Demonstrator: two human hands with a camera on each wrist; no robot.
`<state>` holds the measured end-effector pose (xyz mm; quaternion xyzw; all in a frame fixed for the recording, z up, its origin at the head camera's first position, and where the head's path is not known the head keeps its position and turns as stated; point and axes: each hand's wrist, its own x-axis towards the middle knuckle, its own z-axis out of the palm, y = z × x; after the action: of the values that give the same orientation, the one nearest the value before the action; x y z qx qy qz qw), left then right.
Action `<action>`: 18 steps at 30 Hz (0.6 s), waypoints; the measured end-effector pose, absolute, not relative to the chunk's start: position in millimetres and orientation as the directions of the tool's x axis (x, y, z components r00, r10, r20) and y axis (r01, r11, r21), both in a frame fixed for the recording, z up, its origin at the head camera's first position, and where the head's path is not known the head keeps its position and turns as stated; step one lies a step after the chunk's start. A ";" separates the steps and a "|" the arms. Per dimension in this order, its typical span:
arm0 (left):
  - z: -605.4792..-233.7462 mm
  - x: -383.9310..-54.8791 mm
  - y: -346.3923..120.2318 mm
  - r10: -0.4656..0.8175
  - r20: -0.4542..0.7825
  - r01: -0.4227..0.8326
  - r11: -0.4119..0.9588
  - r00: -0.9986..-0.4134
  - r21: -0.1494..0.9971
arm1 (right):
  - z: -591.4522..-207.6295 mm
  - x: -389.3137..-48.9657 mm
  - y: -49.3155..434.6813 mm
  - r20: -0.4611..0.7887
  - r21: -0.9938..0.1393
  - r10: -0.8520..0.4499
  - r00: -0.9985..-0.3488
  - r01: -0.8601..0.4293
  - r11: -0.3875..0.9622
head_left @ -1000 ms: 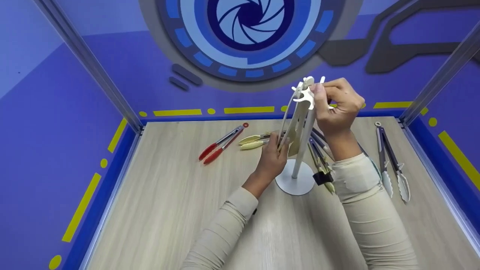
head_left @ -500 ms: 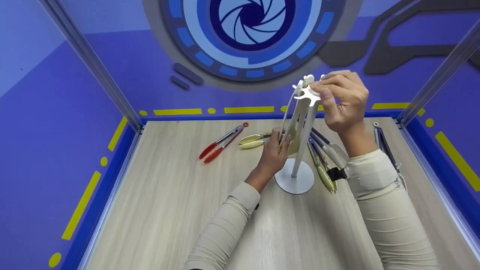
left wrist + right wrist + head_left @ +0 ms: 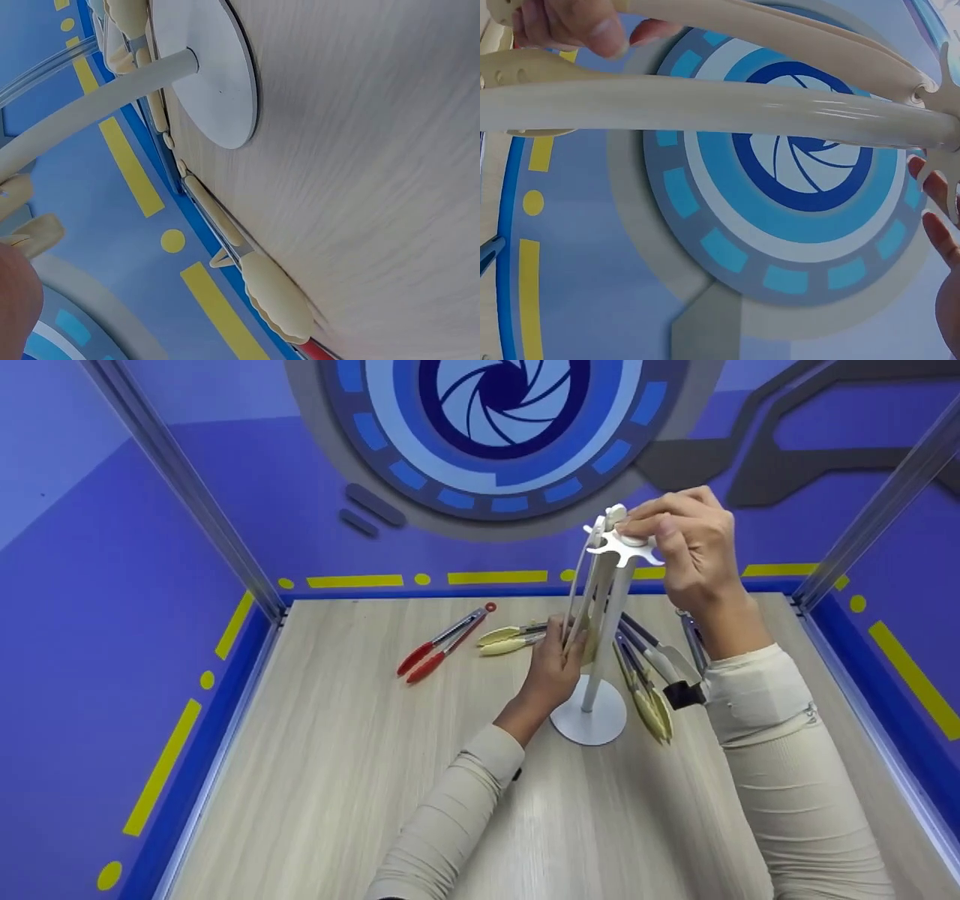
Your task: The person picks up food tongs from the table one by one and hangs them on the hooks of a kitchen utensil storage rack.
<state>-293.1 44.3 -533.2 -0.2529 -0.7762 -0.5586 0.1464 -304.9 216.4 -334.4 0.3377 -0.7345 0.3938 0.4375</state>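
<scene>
My left hand (image 3: 556,660) grips a cream kitchen utensil (image 3: 802,41) low down; its long handle runs up to the top of a white utensil stand (image 3: 616,607). Another cream utensil with small holes (image 3: 525,71) hangs behind the stand's pole. The extended fingers of my right hand (image 3: 701,544) rest on the top of the pronged rack (image 3: 624,549), with the thumb apart from the others. A round base (image 3: 589,720) carries the upright pole. In the left wrist view, only part of the left hand (image 3: 15,300) shows, beside cream pieces of the utensils.
Red tongs (image 3: 442,649) and cream tongs (image 3: 510,641) lie left of the stand. To its right are yellow-tipped tongs (image 3: 649,697) and grey-handled tongs (image 3: 664,656). More tongs (image 3: 691,637) are partly hidden by the right arm. Blue walls enclose the wooden table (image 3: 345,750).
The right hand has shifted up and right, its thumb leaving the rack's prongs while the fingers lie over the top. The rack's prongs have turned slightly. The left hand stays nearly in place.
</scene>
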 end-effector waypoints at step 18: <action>-528.4 -311.5 20.8 0.225 0.537 0.582 0.332 -0.813 0.742 | -341.7 -308.7 205.7 0.932 -0.324 -0.018 -0.362 -0.855 0.405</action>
<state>-311.5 20.8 -528.4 -0.2530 -0.7978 -0.5196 0.1719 -308.7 205.7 -341.7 0.3143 -0.6946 0.4457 0.4692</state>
